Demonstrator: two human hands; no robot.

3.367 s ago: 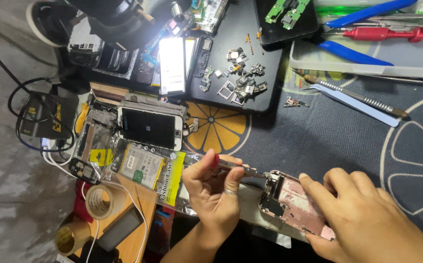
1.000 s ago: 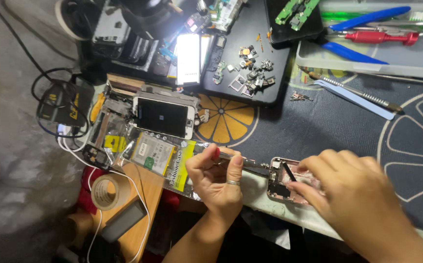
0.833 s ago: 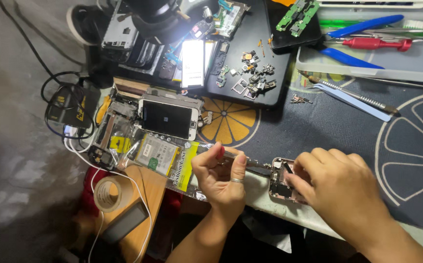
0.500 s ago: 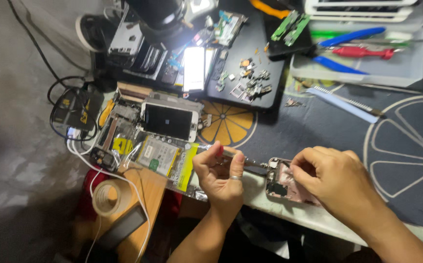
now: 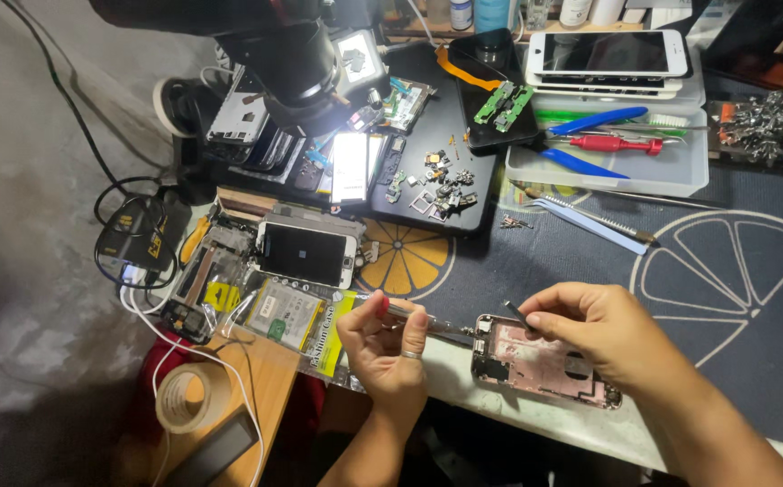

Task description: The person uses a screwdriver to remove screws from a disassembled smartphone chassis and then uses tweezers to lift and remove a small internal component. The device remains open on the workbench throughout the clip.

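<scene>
An opened pink phone chassis (image 5: 535, 365) lies at the near edge of the dark work mat (image 5: 734, 343). My left hand (image 5: 387, 347) pinches a thin screwdriver (image 5: 427, 320) with a red end, its tip at the chassis's left end. My right hand (image 5: 603, 329) rests over the chassis's upper right part and holds a small dark tool (image 5: 517, 314) between thumb and forefinger.
A white phone (image 5: 306, 254) lies screen-up on a pile of phone parts at left. A black tray (image 5: 441, 180) holds several small parts. A clear tray (image 5: 608, 144) carries blue and red tools, with phones behind. A tape roll (image 5: 186, 397) sits at lower left, a microscope (image 5: 297, 63) at top.
The view has tilted upward, so the bench's back now shows. My right hand has drawn back a little, uncovering more of the chassis. My left hand keeps the screwdriver in place.
</scene>
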